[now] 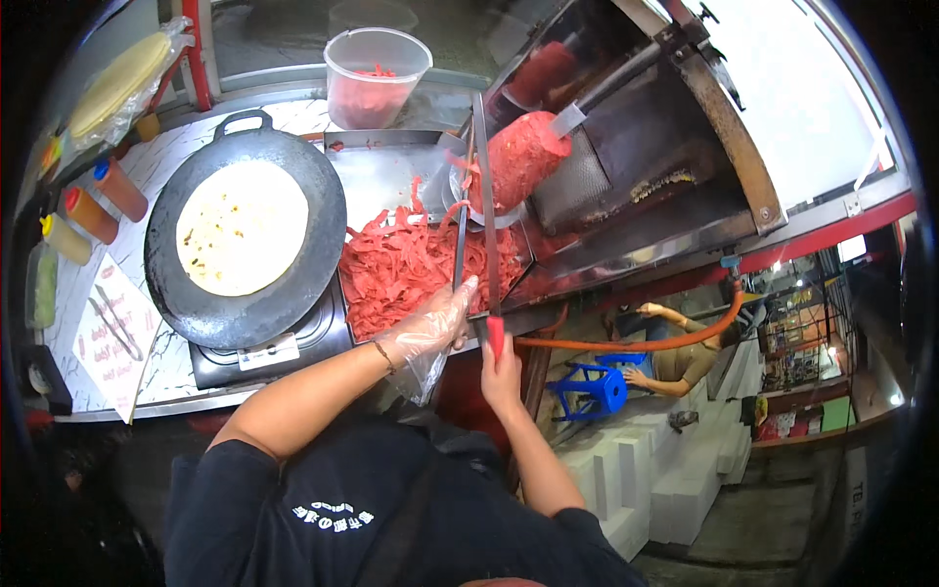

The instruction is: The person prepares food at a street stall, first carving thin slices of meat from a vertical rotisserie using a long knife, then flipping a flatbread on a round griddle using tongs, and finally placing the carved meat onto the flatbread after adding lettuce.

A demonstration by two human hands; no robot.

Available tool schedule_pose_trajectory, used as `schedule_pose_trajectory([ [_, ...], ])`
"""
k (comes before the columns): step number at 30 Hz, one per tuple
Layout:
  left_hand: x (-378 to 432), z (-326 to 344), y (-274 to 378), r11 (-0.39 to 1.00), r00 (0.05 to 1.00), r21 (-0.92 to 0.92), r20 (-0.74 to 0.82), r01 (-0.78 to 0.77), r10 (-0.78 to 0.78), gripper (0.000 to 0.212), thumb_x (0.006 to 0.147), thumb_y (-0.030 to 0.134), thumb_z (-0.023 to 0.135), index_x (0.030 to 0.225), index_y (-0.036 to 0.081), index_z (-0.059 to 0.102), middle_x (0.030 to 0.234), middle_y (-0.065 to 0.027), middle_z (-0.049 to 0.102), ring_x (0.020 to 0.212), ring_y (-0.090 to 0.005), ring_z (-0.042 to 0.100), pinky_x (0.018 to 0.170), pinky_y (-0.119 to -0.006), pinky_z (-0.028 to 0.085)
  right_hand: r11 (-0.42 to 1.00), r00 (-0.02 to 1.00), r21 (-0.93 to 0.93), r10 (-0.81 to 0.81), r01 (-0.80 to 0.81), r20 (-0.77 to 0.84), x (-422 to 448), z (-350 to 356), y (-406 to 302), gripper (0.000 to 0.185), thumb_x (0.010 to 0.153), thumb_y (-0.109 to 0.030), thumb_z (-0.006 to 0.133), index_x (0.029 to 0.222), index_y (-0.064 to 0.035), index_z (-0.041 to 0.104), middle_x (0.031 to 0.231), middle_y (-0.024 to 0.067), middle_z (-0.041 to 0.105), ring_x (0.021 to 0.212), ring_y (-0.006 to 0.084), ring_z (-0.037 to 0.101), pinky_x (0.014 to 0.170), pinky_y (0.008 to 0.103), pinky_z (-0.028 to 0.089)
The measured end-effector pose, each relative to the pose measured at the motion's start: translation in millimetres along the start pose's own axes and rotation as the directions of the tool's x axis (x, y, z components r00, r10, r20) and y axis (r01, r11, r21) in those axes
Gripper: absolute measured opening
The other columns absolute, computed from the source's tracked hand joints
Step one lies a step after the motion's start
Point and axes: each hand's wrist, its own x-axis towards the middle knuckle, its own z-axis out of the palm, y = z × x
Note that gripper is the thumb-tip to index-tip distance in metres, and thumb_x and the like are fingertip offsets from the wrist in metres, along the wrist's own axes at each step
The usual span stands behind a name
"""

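Note:
My right hand grips the red handle of a long knife, whose blade reaches up beside the red kebab meat cone on its spit. My left hand, in a clear plastic glove, closes on a slim metal tool, its kind unclear; the tool runs up nearly parallel to the knife. Thin meat strips hang near the blades at the cone's edge. Below lies a heap of shaved red meat in a metal tray. A flatbread with browned spots lies on the black round griddle at left.
A clear bucket with red meat stands behind the tray. Several sauce bottles and bagged flatbreads are at left. The grill housing surrounds the cone. An orange hose, a blue stool and another person are at right.

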Motion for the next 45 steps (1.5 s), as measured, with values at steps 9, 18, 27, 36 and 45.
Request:
schedule_pose_trajectory([
  [9, 6, -1, 29, 0.75, 0.962, -0.606, 0.115, 0.266, -0.249, 0.061, 0.103, 0.079, 0.042, 0.097, 0.019, 0.047, 0.062, 0.0018, 0.039, 0.045, -0.0119, 0.033, 0.042, -0.03, 0.022, 0.969, 0.994, -0.24, 0.084, -0.065, 0.072, 8, -51, -13, 0.031, 0.106, -0.026, 0.062, 0.126, -0.005, 0.052, 0.087, 0.0326, 0.067, 0.087, 0.0565, 0.066, 0.069, 0.0624, 0.049],
  [18, 2, -42, 23, 0.535, 0.881, -0.725, 0.467, 0.434, -0.082, 0.063, 0.102, 0.079, 0.042, 0.089, 0.018, 0.047, 0.059, 0.004, 0.034, 0.04, -0.0085, 0.032, 0.037, -0.027, 0.025, 0.928, 0.884, -0.355, 0.253, -0.108, 0.392, -37, -229, -31, 0.024, 0.104, -0.022, 0.064, 0.116, -0.003, 0.056, 0.087, 0.0275, 0.064, 0.085, 0.0505, 0.065, 0.071, 0.0501, 0.049],
  [27, -32, -15, 6, 0.867, 0.958, -0.413, 0.066, 0.28, -0.278, 0.056, 0.107, 0.074, 0.038, 0.095, 0.02, 0.049, 0.061, 0.0032, 0.04, 0.044, -0.0109, 0.037, 0.041, -0.029, 0.026, 0.983, 0.932, -0.105, 0.179, -0.153, 0.316, -16, -224, -61, 0.026, 0.104, -0.017, 0.064, 0.125, -0.0017, 0.063, 0.083, 0.0101, 0.061, 0.077, 0.0144, 0.061, 0.073, 0.0335, 0.049],
  [36, -22, 18, -10, 0.997, 1.0, -0.07, -0.004, 0.031, -0.031, 0.058, 0.11, 0.069, 0.036, 0.103, 0.012, 0.046, 0.062, -0.0013, 0.044, 0.05, -0.0145, 0.047, 0.047, -0.032, 0.039, 0.99, 0.984, 0.097, -0.091, 0.106, -0.151, 122, -11, -92, 0.022, 0.109, -0.023, 0.058, 0.114, -0.0016, 0.057, 0.08, 0.0262, 0.065, 0.075, 0.0468, 0.068, 0.064, 0.0498, 0.05],
  [45, -13, 9, 1, 0.997, 0.998, 0.07, -0.045, -0.044, 0.048, 0.064, 0.109, 0.071, 0.036, 0.106, 0.008, 0.047, 0.061, -0.0033, 0.047, 0.051, -0.0162, 0.053, 0.049, -0.033, 0.043, 1.0, 1.0, -0.014, 0.004, -0.004, 0.001, 50, -8, -36, 0.028, 0.109, -0.023, 0.057, 0.129, -0.0034, 0.056, 0.084, 0.0284, 0.068, 0.087, 0.052, 0.07, 0.067, 0.0544, 0.051],
])
